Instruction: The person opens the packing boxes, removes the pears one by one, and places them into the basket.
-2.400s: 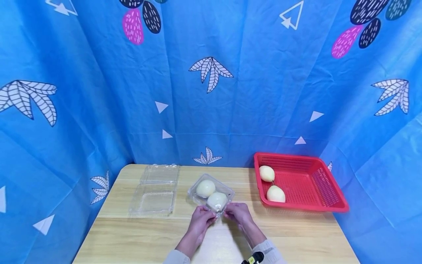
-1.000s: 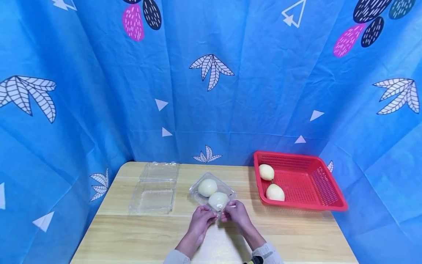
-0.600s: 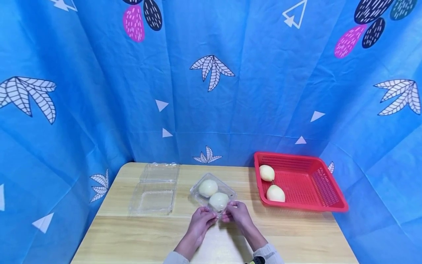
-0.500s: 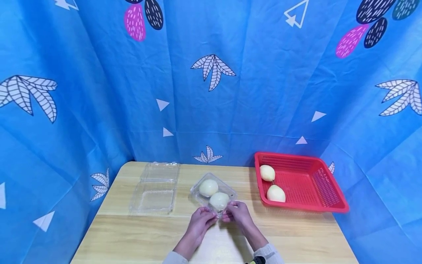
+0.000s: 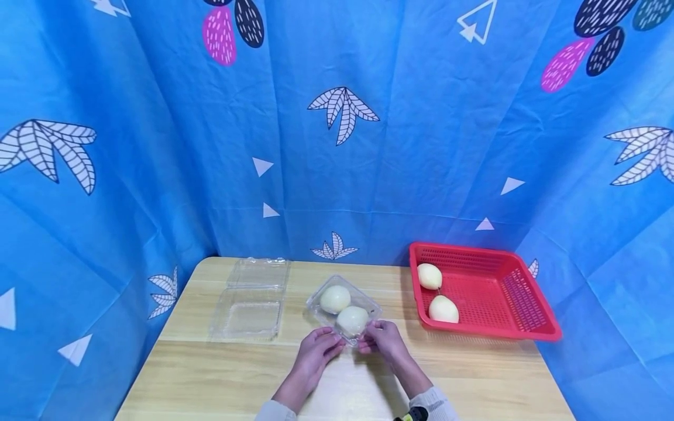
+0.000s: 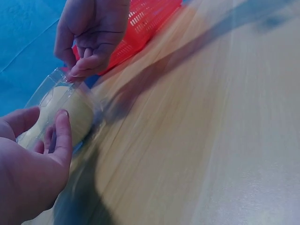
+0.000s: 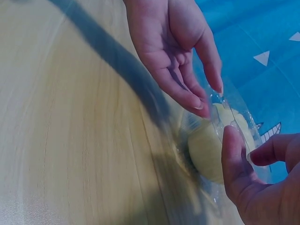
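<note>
While I watch remotely, the left hand [image 5: 314,354] and right hand [image 5: 385,340] pinch between thumb and fingers [image 6: 63,136] the rim of a thin, glossy clamshell [image 5: 362,297], left of the perforated red basket [image 5: 481,298], two smooth, pale, rounded pears [image 5: 352,321] inside.

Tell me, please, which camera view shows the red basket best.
The head view: it shows the red plastic basket whole, with two pears inside. The left wrist view shows only part, cut off at the top and partly behind the right hand. The right wrist view does not show it.
</note>
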`<action>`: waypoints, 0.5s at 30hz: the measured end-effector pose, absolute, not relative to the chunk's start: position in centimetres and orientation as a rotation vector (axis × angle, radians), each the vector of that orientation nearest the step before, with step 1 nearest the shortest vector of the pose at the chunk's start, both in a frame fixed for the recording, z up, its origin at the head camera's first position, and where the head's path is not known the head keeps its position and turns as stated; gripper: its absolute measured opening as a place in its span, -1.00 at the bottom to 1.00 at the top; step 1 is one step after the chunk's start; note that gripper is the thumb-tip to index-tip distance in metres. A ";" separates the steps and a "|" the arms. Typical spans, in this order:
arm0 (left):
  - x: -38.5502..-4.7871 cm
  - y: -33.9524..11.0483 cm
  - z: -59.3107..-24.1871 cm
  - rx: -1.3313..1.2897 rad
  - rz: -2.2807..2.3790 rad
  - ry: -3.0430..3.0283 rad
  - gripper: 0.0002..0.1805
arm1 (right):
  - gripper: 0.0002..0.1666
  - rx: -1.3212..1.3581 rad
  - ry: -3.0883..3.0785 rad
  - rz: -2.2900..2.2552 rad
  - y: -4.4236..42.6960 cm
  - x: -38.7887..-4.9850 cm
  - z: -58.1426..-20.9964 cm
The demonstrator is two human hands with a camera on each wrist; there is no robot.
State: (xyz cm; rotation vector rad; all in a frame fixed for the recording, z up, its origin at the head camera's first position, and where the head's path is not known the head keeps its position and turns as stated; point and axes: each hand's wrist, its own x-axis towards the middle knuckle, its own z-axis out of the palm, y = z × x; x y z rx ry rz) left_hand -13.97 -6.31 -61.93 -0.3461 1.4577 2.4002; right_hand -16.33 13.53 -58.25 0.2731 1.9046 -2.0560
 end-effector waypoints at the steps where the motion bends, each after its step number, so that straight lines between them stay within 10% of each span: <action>1: -14.1 -6.3 -61.9 -0.358 2.401 1.458 -0.39 | -0.79 0.271 1.906 -2.053 13.6 -16.3 -58.3; 15: -16.0 -7.3 -61.1 -0.563 2.448 1.593 -0.59 | -0.80 0.241 1.917 -2.036 13.8 -16.3 -58.0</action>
